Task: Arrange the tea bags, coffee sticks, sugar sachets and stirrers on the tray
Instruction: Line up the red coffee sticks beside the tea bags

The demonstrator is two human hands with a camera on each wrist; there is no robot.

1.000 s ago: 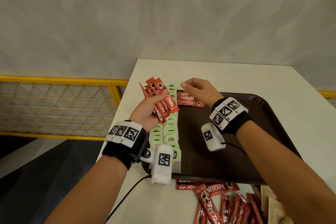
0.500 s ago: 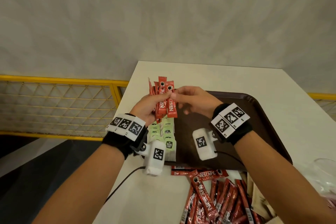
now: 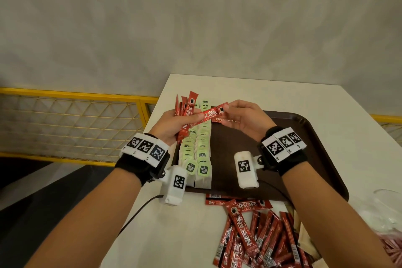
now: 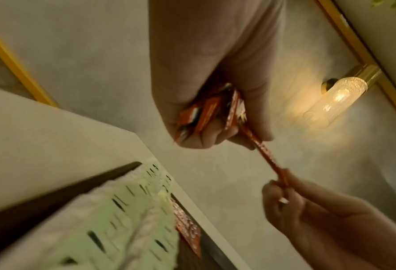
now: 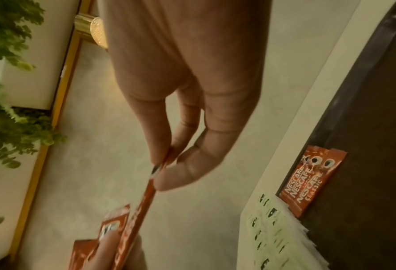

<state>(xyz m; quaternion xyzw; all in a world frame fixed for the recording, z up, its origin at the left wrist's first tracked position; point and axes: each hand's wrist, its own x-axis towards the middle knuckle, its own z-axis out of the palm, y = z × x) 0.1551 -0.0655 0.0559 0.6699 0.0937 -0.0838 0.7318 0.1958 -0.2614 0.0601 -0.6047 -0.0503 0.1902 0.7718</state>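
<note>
The coffee sticks [image 3: 188, 115] fanned in the left hand [image 3: 171, 125] are red with white lettering and a small dark cup mark. The stick [image 3: 212, 113] pinched by the right hand [image 3: 243, 118] matches them. The tea bags [image 3: 199, 148] at 9 o'clock on the dark brown tray [image 3: 315, 148] are white with pale green tags bearing dark green ovals. The loose sticks [image 3: 258, 239] at 6 o'clock are red with white barcode ends. The table [image 3: 250, 91] is cream. The railing [image 3: 71, 95] is yellow. The wristbands [image 3: 282, 143] are black with white black-patterned squares.

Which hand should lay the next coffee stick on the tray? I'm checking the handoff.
Right. The right hand already pinches the stick's end, above the sticks lying on the tray. The left hand grips the remaining bundle.
</note>
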